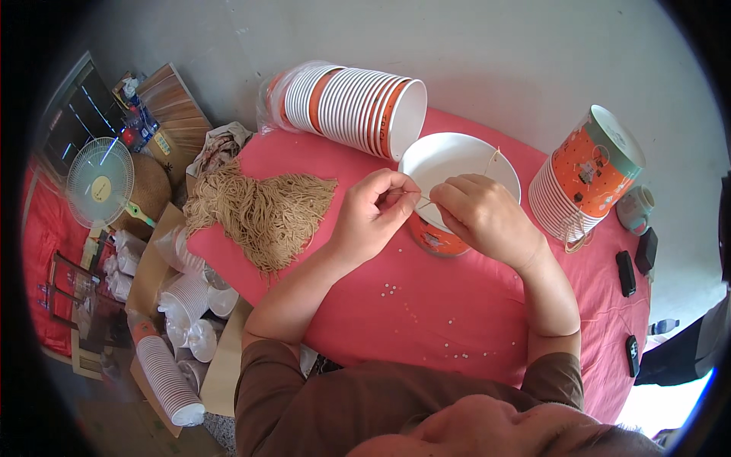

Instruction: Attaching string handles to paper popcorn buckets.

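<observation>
A large white-lined paper bucket (442, 154) with an orange outside stands upright on the pink-covered table, its open mouth facing me. Over its near rim, my left hand (375, 215) and my right hand (487, 218) meet, both closed in a pinch. A thin tan cord (424, 202) runs between their fingertips, and both hands grip it. Another piece of cord (491, 161) shows at the bucket's far right rim, behind my right hand. My fingers hide part of the near rim. A thick bundle of tan cords (274, 213) lies left of my left hand.
Behind the bucket lies a long nested stack of paper buckets (346, 107) in plastic. An upturned stack (582, 179) stands at right, cord hanging from it. Small white discs (457, 356) dot the tablecloth (358, 320). A cardboard box (225, 365) of cups and a fan (100, 183) are left.
</observation>
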`<state>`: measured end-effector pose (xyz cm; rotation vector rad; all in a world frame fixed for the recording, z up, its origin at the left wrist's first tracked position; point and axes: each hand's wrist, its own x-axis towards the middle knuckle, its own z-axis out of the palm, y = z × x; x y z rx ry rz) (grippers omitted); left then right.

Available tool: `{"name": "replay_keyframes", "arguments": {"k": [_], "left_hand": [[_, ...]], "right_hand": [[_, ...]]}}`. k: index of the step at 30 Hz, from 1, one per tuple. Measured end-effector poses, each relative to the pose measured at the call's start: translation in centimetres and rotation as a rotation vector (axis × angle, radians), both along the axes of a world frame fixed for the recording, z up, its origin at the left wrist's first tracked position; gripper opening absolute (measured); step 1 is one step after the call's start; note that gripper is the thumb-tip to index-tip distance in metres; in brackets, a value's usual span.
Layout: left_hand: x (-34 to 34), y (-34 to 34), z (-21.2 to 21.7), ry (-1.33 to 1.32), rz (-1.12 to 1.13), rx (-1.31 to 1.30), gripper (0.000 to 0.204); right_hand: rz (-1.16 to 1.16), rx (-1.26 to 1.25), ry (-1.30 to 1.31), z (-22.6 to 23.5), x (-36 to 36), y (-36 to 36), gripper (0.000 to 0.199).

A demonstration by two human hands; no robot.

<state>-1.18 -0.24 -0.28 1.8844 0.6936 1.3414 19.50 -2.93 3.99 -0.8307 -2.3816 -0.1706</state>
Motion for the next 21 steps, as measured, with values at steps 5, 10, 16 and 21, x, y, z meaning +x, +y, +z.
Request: {"name": "replay_keyframes", "arguments": {"k": [5, 10, 16, 21], "left_hand": [[0.1, 0.1, 0.2, 0.066, 0.09, 0.15, 0.007], [-0.3, 0.4, 0.2, 0.121, 0.106, 0.219, 0.008], [-0.5, 0.1, 0.5, 0.067, 0.072, 0.156, 0.012], [0.2, -0.3, 0.7, 0.056, 0.076, 0.353, 0.019]], "right_hand": [[-0.031, -0.069, -0.023, 0.2, 0.4, -0.2, 0.02], [-0.04, -0.051, -0.028, 0.5, 0.5, -0.2, 0.019], [-0.056, 0.112, -0.011, 1.0, 0.1, -0.4, 0.021], [-0.03, 0.19, -0.056, 1.1, -0.1, -1.2, 0.028]]}}
